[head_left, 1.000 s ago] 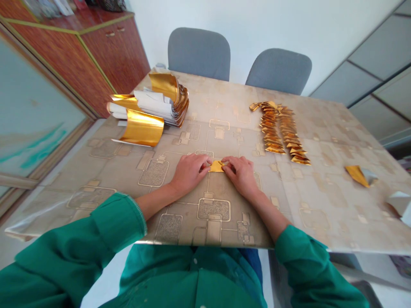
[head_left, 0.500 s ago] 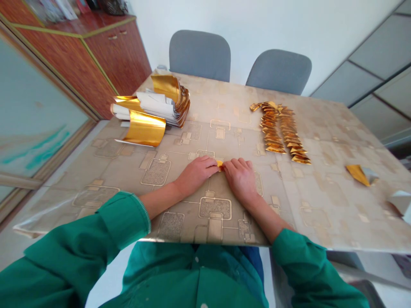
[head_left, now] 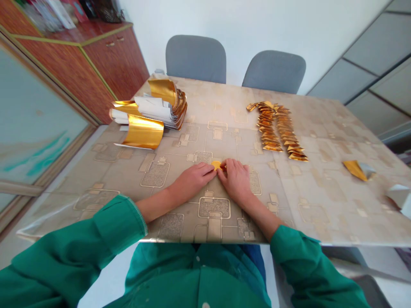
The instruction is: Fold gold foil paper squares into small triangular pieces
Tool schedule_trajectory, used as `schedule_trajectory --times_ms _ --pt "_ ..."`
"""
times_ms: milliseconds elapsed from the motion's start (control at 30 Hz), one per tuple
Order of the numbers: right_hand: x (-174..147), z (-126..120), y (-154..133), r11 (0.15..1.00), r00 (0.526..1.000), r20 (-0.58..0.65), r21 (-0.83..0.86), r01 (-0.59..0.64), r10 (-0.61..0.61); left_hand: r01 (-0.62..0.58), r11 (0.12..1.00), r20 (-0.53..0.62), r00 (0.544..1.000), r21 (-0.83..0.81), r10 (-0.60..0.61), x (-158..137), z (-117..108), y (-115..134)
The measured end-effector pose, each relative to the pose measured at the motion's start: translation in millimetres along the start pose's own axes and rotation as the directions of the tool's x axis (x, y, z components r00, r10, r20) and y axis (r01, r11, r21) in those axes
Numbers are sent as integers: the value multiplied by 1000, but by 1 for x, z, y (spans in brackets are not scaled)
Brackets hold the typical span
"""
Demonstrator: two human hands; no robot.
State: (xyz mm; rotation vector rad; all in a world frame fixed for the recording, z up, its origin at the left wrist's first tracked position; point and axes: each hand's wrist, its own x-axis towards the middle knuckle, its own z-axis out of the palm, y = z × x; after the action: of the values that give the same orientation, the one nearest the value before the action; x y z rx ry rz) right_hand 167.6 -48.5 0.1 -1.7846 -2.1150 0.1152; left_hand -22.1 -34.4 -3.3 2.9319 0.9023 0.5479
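Observation:
A small piece of gold foil paper (head_left: 216,164) is pinched between my two hands, low over the tablecloth in front of me. My left hand (head_left: 199,176) grips its left side with the fingers closed together. From the other side my right hand (head_left: 236,179) holds it between thumb and curled fingers. Most of the piece is hidden by the fingers, so its full shape does not show. Beyond my left hand lies a stack of gold and white paper sheets (head_left: 144,132), curled at the edges. Farther back on the right are two rows of folded gold paper pieces (head_left: 269,128).
A patterned cloth covers the table (head_left: 180,205). A folded gold-and-silver piece (head_left: 357,170) lies at the right, near a white paper object (head_left: 400,197) at the edge. Two grey chairs (head_left: 195,60) stand along the far side. A wooden cabinet (head_left: 109,55) is at the back left.
More of the gold paper shows between my hands, and its visible edge looks rounder. My fingers have shifted their hold slightly. The whole view has moved a little.

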Motion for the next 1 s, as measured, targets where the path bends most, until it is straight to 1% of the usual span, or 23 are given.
schedule_trajectory --times_ms 100,267,433,633,767,900,1000 --pt "0 -3 0 999 999 33 32 -27 26 26 1000 -1 1000 5 -26 0 0 4" --pt "3 -10 4 987 990 121 136 -86 70 70 997 -46 997 24 -69 -2 2 7" --pt "6 -13 10 974 988 136 203 -99 73 94 994 -55 994 50 -91 -8 -2 10" --pt "5 -12 14 972 990 128 222 -80 52 115 986 -45 993 120 -110 -15 -12 11" --pt "4 -11 15 973 993 109 218 -74 51 149 982 -47 988 115 -144 -19 -15 9" --pt "4 -12 13 978 991 115 191 -89 68 123 989 -50 992 86 -119 -18 -14 5" --pt "4 -12 11 981 988 125 161 -108 88 101 992 -59 994 82 -96 -11 -13 3"
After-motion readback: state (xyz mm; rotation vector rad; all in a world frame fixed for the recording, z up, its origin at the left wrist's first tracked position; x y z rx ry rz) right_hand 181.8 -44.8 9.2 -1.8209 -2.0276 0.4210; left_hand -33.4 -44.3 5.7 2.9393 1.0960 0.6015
